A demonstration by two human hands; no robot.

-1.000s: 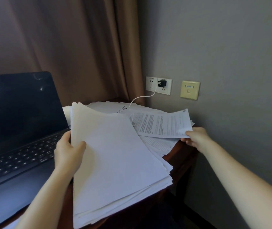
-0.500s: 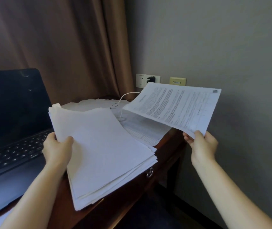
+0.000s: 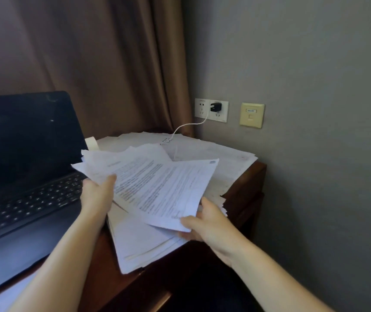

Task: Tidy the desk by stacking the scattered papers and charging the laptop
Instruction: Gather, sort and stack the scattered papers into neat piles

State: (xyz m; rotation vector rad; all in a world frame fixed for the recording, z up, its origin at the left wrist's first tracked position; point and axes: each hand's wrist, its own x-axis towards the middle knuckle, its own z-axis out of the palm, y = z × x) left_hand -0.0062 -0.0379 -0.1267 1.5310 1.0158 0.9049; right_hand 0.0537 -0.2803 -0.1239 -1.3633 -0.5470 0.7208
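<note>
While sweeping in from the far left, picking up one laptop (image 3: 22,165), lid up and screen dark, on the wooden desk (image 3: 245,190), with a brown curtain (image 3: 90,52) behind. Next, the left hand (image 3: 95,197), curled tight on the left edge of a thick stack of papers (image 3: 139,239), thumb on top. Over that stack, one printed sheet (image 3: 168,190), laid askew. Then the right hand (image 3: 204,224), pinching that sheet's near corner, thumb above, fingers beneath. Behind both hands, more loose papers (image 3: 213,152) spread over the desk's far corner, too overlapped to count. Across them, one white cable (image 3: 186,126), climbing to one black charger (image 3: 216,107) plugged into the right-hand one of two white wall sockets (image 3: 202,110). Cable's other end lost among the pages; cannot tell where. Farthest right, one yellow wall plate (image 3: 251,115).
</note>
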